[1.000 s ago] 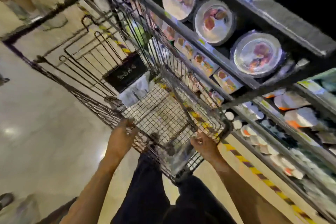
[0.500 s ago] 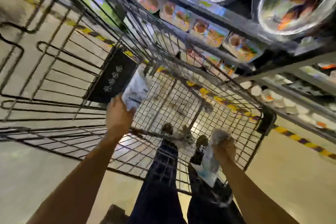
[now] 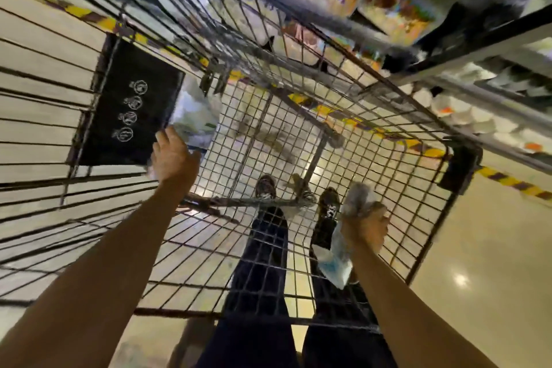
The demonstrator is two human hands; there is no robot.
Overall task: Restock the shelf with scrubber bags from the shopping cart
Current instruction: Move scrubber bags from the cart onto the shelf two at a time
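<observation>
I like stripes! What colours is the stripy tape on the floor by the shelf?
The floor tape is yellow with dark stripes; head view.

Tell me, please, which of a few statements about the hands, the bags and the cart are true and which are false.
1. The right hand grips a scrubber bag. True.
2. The left hand rests on the cart handle. False: it is on a second bag inside the cart.
3. The black panel bears white symbols. True.
4. Bags fill the cart. False: shoes show through its mesh bottom.
</observation>
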